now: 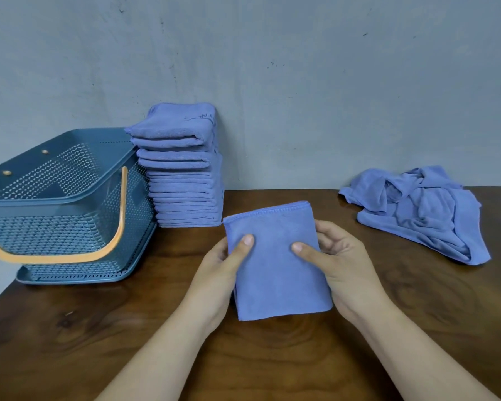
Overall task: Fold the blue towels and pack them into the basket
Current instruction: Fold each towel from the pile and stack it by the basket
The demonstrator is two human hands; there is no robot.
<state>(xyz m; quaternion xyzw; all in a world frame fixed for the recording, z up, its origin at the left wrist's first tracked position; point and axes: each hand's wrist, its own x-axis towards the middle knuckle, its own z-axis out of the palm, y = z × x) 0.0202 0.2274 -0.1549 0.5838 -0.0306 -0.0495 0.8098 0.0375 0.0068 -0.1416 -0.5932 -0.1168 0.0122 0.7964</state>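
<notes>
Our left hand [221,266] and right hand [340,263] pinch the folded blue towel [275,273], a smooth rectangle, at the middle of the surface [70,328]. Toward the back-left corner a stack of folded towels [185,180] stands against the basket [61,209]; crumpled towels [420,212] lie back-right.

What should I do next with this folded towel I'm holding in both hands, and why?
Probably carry the folded towel left and lay it atop the stack beside the basket. Both the left hand and the right hand pinch it, it looks fully folded, and finished ones are piled there.
</notes>
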